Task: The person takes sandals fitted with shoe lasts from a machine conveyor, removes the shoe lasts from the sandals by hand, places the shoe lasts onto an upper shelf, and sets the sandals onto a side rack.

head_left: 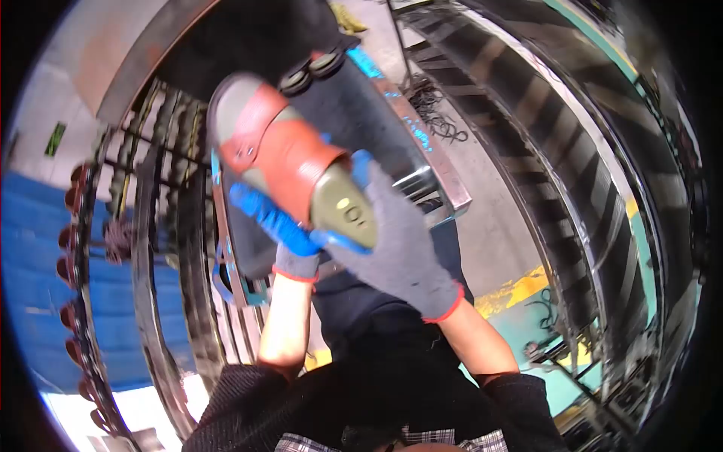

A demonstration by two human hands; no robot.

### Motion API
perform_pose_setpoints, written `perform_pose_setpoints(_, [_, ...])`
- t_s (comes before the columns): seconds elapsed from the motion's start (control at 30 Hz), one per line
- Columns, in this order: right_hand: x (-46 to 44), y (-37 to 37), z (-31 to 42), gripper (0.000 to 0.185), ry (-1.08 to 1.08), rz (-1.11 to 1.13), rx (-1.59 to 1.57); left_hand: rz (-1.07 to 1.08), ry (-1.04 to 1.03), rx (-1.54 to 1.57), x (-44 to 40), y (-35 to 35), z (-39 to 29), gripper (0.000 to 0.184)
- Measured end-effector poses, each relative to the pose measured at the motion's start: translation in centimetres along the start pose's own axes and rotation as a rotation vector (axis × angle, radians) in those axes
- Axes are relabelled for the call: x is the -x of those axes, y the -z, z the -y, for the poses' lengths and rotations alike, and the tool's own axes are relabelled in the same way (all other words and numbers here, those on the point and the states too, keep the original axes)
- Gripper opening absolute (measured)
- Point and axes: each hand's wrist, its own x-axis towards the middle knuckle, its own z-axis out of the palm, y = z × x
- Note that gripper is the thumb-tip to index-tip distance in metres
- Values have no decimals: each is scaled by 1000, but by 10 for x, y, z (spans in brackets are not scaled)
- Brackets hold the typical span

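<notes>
In front of me, I hold a reddish-brown leather shoe (290,154) fitted on an olive-green shoe last (343,207). The toe points to the upper left, and the last's heel end, with a hole and a pale spot, faces me. My right hand (395,241), in a grey glove with blue fingertips, is closed around the heel end. My left hand (279,218), in a matching glove, supports the shoe's left side from below; part of its fingers is hidden behind the shoe.
Beneath the shoe is a dark work surface (369,113) with a metal edge (444,173); dark rounded items (309,73) lie at its far end. Racks (143,226) with brown pieces stand left. A long slatted rack (520,113) runs along the right. Cables (444,124) lie on the floor.
</notes>
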Motion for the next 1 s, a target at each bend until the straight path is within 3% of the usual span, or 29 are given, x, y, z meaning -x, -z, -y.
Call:
perform_pose_setpoints(0.03, [-4,5,-1,102,30,-27,18,45,-7,-90,-2,-12,4,128])
perform_pose_setpoints(0.13, [0,17,1,99,-48,67,2,-189,-155,-364,-1,-58,19,125])
perform_pose_setpoints(0.2, [7,30,-4,105,-59,133,11,-296,-311,-389,-4,-26,3,121])
perform_pose_setpoints(0.3, [22,69,-35,108,-124,470,-137,-356,-358,-419,-17,10,-30,116])
perform_pose_setpoints(0.33, [37,69,-48,107,-403,489,-648,-365,-349,-423,-21,19,-38,114])
perform_pose_setpoints(0.4, [83,51,-66,101,-744,450,-1432,-372,-316,-434,-23,30,-46,110])
perform_pose_setpoints(0.43, [95,46,-70,97,-806,441,-1698,-364,-299,-442,-21,33,-46,109])
perform_pose_setpoints(0.53, [92,74,-53,91,-680,142,-1877,-315,-230,-438,-13,38,-40,103])
perform_pose_setpoints(0.57, [82,116,-25,91,-500,-30,-1485,-289,-184,-436,-12,37,-35,101])
perform_pose_setpoints(0.6, [72,157,2,92,-430,-189,-833,-267,-146,-430,-11,35,-30,100])
perform_pose_setpoints(0.63, [63,199,30,92,-483,-356,-329,-248,-109,-421,-10,34,-24,98])
perform_pose_setpoints(0.73, [40,306,108,83,-312,-452,1181,-221,-51,-381,-1,35,-17,93])
perform_pose_setpoints(0.77, [40,333,109,76,-321,-535,1431,-222,-39,-362,3,36,-18,91])
perform_pose_setpoints(0.8, [35,363,114,71,-673,-610,1517,-223,-22,-342,7,34,-20,89])
perform_pose_setpoints(0.83, [44,406,105,64,-815,-596,1621,-228,-7,-313,7,33,-21,87])
perform_pose_setpoints(0.87, [53,442,90,58,-888,-751,1564,-238,4,-275,9,30,-20,86])
perform_pose_setpoints(0.9, [85,516,67,55,-1036,-668,1614,-255,3,-248,9,27,-20,84])
perform_pose_setpoints(0.93, [95,524,82,53,-887,-512,1709,-279,-15,-239,7,23,-18,82])
perform_pose_setpoints(0.97, [118,552,55,50,-690,-548,1768,-316,-78,-303,6,30,-16,81])
perform_pose_setpoints(1.0, [99,494,68,44,-643,-517,1920,-358,-139,-370,5,37,-15,81])
